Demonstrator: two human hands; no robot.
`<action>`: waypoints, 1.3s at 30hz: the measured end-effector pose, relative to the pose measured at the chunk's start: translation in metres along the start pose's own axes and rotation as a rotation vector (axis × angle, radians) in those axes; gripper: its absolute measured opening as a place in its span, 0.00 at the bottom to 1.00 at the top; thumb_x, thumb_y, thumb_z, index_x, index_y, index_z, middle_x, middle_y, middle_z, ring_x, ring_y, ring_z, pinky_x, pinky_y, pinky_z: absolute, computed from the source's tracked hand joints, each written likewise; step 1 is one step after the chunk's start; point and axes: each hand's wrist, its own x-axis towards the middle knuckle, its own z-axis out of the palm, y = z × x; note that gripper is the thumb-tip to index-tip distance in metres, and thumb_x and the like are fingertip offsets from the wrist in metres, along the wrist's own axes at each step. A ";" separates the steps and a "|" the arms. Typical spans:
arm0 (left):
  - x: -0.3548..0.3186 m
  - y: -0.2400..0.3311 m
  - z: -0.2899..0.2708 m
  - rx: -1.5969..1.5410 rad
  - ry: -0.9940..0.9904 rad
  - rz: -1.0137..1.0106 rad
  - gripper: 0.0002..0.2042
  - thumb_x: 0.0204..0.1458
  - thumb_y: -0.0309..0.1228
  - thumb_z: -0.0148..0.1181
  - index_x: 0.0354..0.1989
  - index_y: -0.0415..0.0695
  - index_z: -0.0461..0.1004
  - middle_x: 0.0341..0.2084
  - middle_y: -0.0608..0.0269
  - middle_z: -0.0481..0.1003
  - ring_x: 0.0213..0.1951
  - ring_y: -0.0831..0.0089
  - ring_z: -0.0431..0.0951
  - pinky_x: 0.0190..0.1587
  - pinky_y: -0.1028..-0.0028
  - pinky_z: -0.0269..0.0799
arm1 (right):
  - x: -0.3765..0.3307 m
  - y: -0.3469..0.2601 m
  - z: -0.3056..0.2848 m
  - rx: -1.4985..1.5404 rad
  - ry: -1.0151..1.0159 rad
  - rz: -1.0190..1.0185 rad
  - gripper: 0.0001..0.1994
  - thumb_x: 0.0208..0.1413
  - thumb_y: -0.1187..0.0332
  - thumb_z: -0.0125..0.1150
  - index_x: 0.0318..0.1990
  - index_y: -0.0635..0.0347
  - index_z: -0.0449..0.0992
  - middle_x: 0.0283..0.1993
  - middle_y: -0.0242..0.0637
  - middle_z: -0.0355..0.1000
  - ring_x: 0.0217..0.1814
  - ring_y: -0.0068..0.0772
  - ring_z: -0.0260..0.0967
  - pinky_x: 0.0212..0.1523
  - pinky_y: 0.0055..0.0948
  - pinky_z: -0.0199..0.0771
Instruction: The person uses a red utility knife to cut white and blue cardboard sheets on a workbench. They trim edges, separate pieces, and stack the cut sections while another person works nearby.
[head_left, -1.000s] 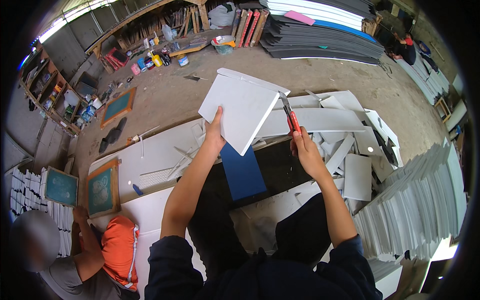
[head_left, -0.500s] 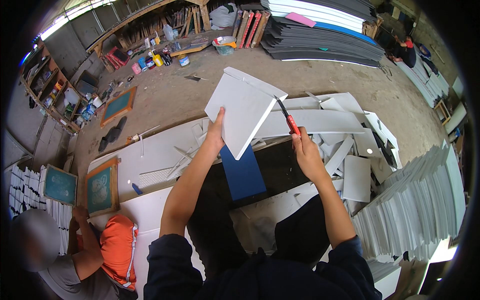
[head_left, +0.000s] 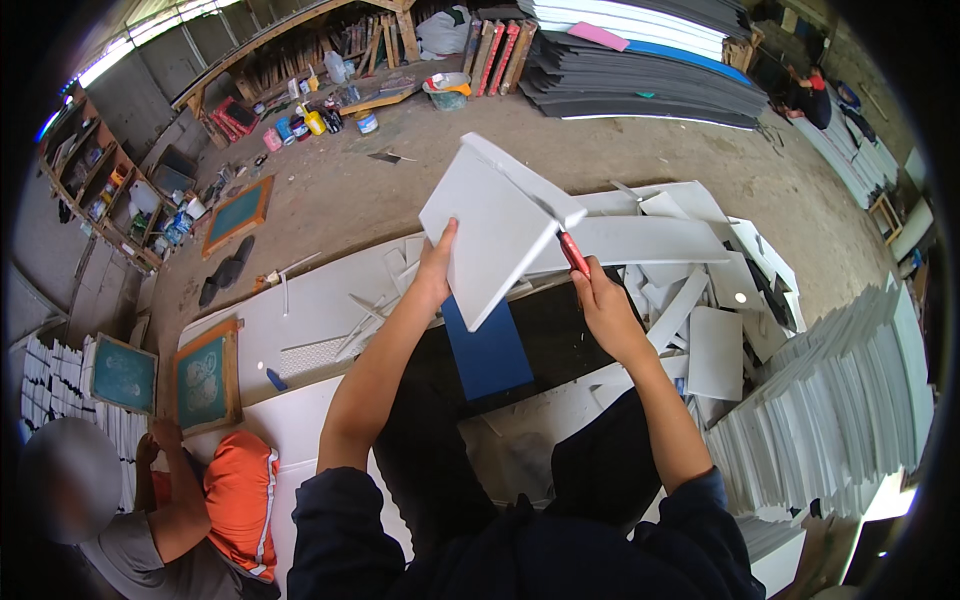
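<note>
Many white foam offcuts (head_left: 690, 300) litter the concrete floor (head_left: 400, 190); dark sheets (head_left: 640, 80) stacked at one o'clock. Left hand (head_left: 437, 272) grips a white foam board (head_left: 490, 235); right hand (head_left: 603, 308) clasps a red-handled knife (head_left: 572, 252), blade mostly hidden.

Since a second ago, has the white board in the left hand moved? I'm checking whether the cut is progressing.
Cannot tell. The white board stays raised in the left hand, above the blue sheet, with the red-handled knife at its right edge; any shift looks like head motion.

Small coloured paint containers (head_left: 315, 120), yellow, blue and pink, stand on the floor by the far shelving (head_left: 290, 60).
</note>
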 end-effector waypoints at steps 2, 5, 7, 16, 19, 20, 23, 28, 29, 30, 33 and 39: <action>-0.008 0.001 0.013 0.062 -0.029 0.010 0.34 0.48 0.49 0.55 0.58 0.43 0.51 0.49 0.54 0.64 0.49 0.63 0.67 0.48 0.65 0.67 | 0.001 0.010 0.005 -0.161 0.102 -0.082 0.15 0.59 0.63 0.42 0.46 0.68 0.60 0.28 0.52 0.66 0.29 0.51 0.67 0.30 0.42 0.65; -0.014 0.001 0.024 0.112 -0.018 0.007 0.36 0.46 0.47 0.57 0.59 0.44 0.48 0.49 0.52 0.62 0.50 0.62 0.66 0.47 0.63 0.68 | 0.004 0.023 0.011 -0.378 0.222 -0.164 0.16 0.57 0.67 0.44 0.48 0.69 0.60 0.34 0.54 0.66 0.35 0.54 0.66 0.33 0.45 0.66; -0.016 0.003 0.027 0.091 -0.029 0.025 0.40 0.43 0.46 0.62 0.59 0.42 0.46 0.50 0.47 0.61 0.50 0.58 0.66 0.46 0.59 0.69 | 0.006 0.025 0.008 -0.519 0.255 -0.155 0.16 0.55 0.68 0.46 0.48 0.69 0.61 0.35 0.54 0.65 0.36 0.54 0.65 0.35 0.45 0.67; -0.024 0.004 0.033 0.195 -0.049 -0.042 0.39 0.45 0.50 0.58 0.59 0.43 0.46 0.51 0.52 0.61 0.49 0.63 0.67 0.47 0.65 0.69 | 0.010 0.030 0.014 -0.533 0.271 -0.127 0.17 0.54 0.71 0.46 0.49 0.71 0.59 0.34 0.52 0.67 0.33 0.53 0.67 0.31 0.45 0.70; -0.031 0.004 0.039 0.204 -0.027 -0.131 0.35 0.46 0.49 0.57 0.57 0.41 0.52 0.47 0.51 0.66 0.46 0.62 0.70 0.45 0.63 0.70 | 0.012 0.033 0.015 -0.530 0.263 -0.088 0.14 0.55 0.70 0.45 0.45 0.70 0.59 0.31 0.53 0.68 0.31 0.55 0.69 0.29 0.45 0.72; -0.027 -0.003 0.039 0.169 -0.107 -0.193 0.32 0.47 0.48 0.56 0.55 0.41 0.56 0.43 0.53 0.67 0.44 0.64 0.71 0.42 0.64 0.71 | 0.012 0.034 0.013 -0.531 0.260 -0.066 0.13 0.55 0.69 0.45 0.44 0.70 0.60 0.31 0.53 0.68 0.31 0.55 0.69 0.28 0.45 0.72; -0.006 -0.035 0.007 0.021 -0.295 -0.425 0.21 0.51 0.43 0.54 0.47 0.40 0.64 0.33 0.57 0.70 0.35 0.69 0.73 0.33 0.71 0.73 | 0.011 0.023 0.011 -0.527 0.122 0.089 0.11 0.56 0.67 0.43 0.39 0.68 0.59 0.27 0.53 0.69 0.29 0.57 0.70 0.26 0.45 0.72; 0.014 -0.062 -0.014 -0.061 -0.277 -0.976 0.16 0.57 0.38 0.46 0.41 0.35 0.67 0.30 0.55 0.72 0.25 0.74 0.72 0.27 0.80 0.72 | 0.006 0.056 0.000 -0.604 -0.063 0.100 0.14 0.54 0.62 0.46 0.30 0.67 0.66 0.27 0.55 0.71 0.31 0.56 0.71 0.30 0.45 0.73; 0.021 -0.073 -0.014 -0.002 -0.275 -1.042 0.16 0.57 0.36 0.45 0.42 0.34 0.67 0.32 0.52 0.72 0.28 0.71 0.73 0.30 0.78 0.73 | 0.006 0.069 0.000 -0.605 -0.110 0.140 0.14 0.54 0.62 0.46 0.31 0.68 0.67 0.28 0.55 0.71 0.32 0.56 0.71 0.32 0.46 0.73; 0.022 -0.081 -0.017 0.087 -0.317 -0.943 0.18 0.57 0.37 0.43 0.45 0.31 0.65 0.35 0.47 0.71 0.35 0.64 0.74 0.36 0.74 0.74 | 0.008 0.079 0.002 -0.594 -0.155 0.165 0.15 0.54 0.61 0.46 0.31 0.68 0.67 0.28 0.56 0.71 0.33 0.57 0.71 0.33 0.46 0.72; 0.006 -0.088 0.019 0.234 -0.359 -0.797 0.21 0.56 0.42 0.43 0.45 0.32 0.65 0.37 0.44 0.70 0.38 0.59 0.74 0.41 0.69 0.73 | 0.004 0.116 0.005 -0.565 -0.161 0.270 0.16 0.54 0.61 0.45 0.31 0.69 0.69 0.31 0.57 0.70 0.36 0.59 0.70 0.37 0.49 0.71; 0.020 -0.068 0.047 0.739 -0.195 -0.500 0.51 0.38 0.74 0.16 0.63 0.44 0.40 0.61 0.37 0.40 0.64 0.49 0.30 0.59 0.45 0.24 | -0.001 0.136 0.011 -0.520 -0.087 0.314 0.13 0.55 0.63 0.45 0.35 0.66 0.62 0.28 0.55 0.70 0.32 0.58 0.70 0.31 0.48 0.72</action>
